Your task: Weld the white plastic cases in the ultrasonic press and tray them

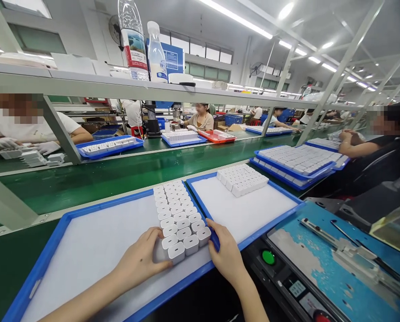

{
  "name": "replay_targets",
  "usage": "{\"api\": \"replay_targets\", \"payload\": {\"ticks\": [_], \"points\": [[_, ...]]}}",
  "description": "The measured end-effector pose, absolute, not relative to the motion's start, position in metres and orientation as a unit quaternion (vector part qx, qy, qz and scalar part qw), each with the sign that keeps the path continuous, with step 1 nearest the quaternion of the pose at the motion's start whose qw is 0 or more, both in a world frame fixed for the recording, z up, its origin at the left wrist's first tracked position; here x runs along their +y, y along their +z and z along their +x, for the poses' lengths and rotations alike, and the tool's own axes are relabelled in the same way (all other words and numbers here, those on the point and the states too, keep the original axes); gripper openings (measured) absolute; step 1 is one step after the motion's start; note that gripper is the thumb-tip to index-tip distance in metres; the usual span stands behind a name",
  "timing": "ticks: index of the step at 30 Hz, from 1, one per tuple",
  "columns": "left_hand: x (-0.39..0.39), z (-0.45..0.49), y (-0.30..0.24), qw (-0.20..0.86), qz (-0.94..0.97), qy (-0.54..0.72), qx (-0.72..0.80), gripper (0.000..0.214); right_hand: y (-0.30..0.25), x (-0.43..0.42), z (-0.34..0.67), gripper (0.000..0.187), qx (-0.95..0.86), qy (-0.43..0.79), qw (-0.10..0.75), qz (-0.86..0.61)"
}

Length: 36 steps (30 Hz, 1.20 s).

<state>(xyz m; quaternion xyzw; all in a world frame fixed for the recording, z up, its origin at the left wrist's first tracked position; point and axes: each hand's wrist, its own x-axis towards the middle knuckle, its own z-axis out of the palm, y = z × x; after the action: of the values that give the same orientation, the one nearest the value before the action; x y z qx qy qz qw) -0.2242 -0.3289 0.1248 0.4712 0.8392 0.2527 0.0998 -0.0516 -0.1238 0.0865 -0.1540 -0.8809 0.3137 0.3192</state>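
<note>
Rows of white charger housings (183, 233), each with a small dark slot on top, stand packed together along the right side of a blue-rimmed tray (65, 219). My left hand (141, 255) lies against the left side of the front rows, thumb and fingers apart, the thumb by the near corner housing. On the opposite side, my right hand (225, 248) rests at the front right housing and the tray's blue rim. Its thumb and index finger are apart, while its other fingers are mostly hidden. Neither hand lifts a housing.
A second blue tray (200, 190) holds a block of white housings (242, 179) at its back. At right stands a machine with a green button (268, 257) and a metal fixture (354, 255). Stacked full trays (294, 161) lie beyond. A shelf (95, 85) crosses above; co-workers sit around.
</note>
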Motion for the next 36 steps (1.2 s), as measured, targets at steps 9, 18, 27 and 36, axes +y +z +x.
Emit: {"api": "replay_targets", "payload": {"ticks": [9,18,27,36], "points": [[-0.329,-0.233,0.114,0.108,0.495,0.24,0.828,0.05,0.037,-0.149,-0.039,0.033,-0.814,0.175,0.52,-0.19],[-0.327,-0.229,0.109,0.111,0.492,0.217,0.836,0.033,0.017,-0.167,-0.028,0.027,-0.814,0.13,0.535,-0.187],[-0.337,-0.256,0.128,0.205,0.493,0.176,0.827,0.022,0.028,-0.169,-0.015,0.029,-0.853,0.151,0.457,-0.205],[-0.175,-0.293,0.246,0.146,0.561,0.148,0.801,0.049,0.095,-0.099,-0.025,0.027,-0.794,0.3,0.404,-0.342]]}}
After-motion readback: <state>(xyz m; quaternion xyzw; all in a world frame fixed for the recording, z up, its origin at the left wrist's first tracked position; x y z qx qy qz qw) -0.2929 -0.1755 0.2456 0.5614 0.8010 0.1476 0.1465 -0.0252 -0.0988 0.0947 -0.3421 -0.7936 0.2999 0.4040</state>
